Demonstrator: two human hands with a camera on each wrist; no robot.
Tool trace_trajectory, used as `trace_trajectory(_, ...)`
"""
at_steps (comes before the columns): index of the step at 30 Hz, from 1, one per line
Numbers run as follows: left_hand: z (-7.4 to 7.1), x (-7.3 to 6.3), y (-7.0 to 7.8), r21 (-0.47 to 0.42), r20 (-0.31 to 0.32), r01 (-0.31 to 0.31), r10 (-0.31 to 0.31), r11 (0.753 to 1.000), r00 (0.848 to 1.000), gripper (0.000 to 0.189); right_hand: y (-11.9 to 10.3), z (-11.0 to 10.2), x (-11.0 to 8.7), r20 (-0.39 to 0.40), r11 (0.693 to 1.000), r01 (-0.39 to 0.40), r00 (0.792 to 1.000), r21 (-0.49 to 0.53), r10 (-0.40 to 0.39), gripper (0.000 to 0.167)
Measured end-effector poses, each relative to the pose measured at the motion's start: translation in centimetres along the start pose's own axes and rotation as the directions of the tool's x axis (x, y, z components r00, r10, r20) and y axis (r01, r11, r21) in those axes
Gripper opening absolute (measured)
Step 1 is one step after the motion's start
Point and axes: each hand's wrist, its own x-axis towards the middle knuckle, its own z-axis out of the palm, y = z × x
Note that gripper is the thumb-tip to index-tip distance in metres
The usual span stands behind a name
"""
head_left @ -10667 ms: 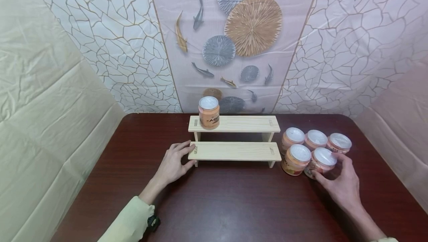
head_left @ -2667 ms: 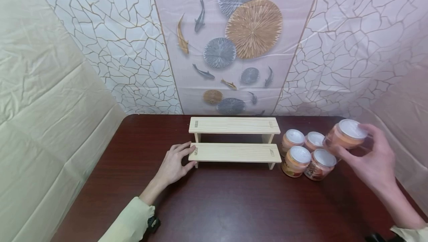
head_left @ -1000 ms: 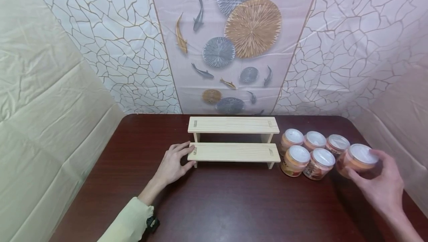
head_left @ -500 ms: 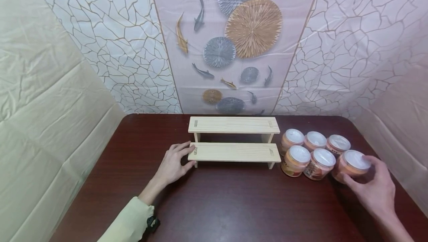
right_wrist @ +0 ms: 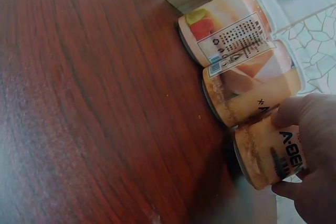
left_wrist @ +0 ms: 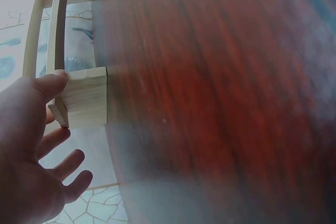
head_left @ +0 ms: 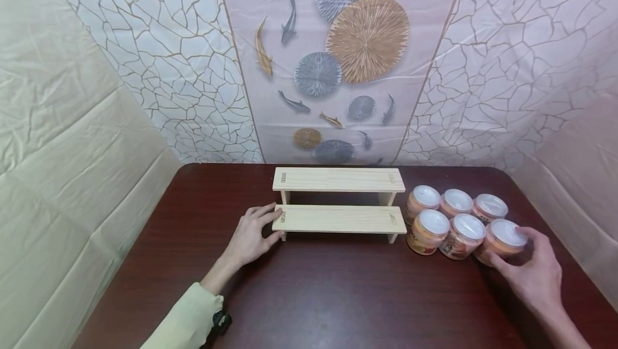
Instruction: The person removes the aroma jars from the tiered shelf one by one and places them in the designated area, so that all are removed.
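My right hand [head_left: 537,274] grips an orange-labelled jar [head_left: 502,244] with a whitish lid, thumb and fingers on opposite sides. It stands upright at the right end of the front row, close beside another jar [head_left: 462,236]. In the right wrist view the held jar [right_wrist: 262,153] shows dark lettering; I cannot tell whether its base fully rests on the table. At the left end of the lower step of a pale wooden two-step rack [head_left: 338,219], my left hand [head_left: 248,236] pinches the board's end. The left wrist view shows its thumb on the board [left_wrist: 59,45].
Several similar jars stand clustered right of the rack, including a front jar [head_left: 427,234] near the rack's end and a back-row jar [head_left: 490,207]. The rack's upper step [head_left: 338,179] lies behind the lower one. A dark red table [head_left: 338,295] reaches a patterned cloth backdrop [head_left: 333,113].
The jar earlier on the upper step is gone from there. My right hand has carried a jar over the cluster to the right, then down and left beside the front row. The left hand stays put.
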Motion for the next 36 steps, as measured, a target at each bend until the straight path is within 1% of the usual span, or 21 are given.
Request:
trace_trajectory(9, 0.0, 0.1, 0.1, -0.001, 0.005, 0.007, -0.007, 1.000, 1.000, 0.051, 0.4, 0.2, -0.1, 0.016, 1.000, 0.002, 1.000, 0.003, -0.002, 0.078)
trace_trajectory(23, 0.1, 0.0, 0.1, -0.001, 0.002, 0.005, -0.005, 1.000, 1.000, 0.052, 1.0, 0.5, -0.1, 0.041, 0.999, 0.018, 0.999, 0.034, -0.020, 0.080)
trace_trajectory(28, 0.1, -0.1, 0.1, 0.001, -0.008, -0.002, 0.002, 1.000, 1.000, 0.052, 1.0, 0.6, -0.1, 0.052, 1.000, 0.016, 0.999, 0.017, -0.017, 0.081)
trace_trajectory(36, 0.1, -0.1, 0.1, 0.002, 0.000, 0.003, -0.003, 1.000, 1.000, 0.052, 1.1, 0.6, -0.1, 0.079, 0.999, 0.031, 0.996, -0.009, -0.031, 0.083)
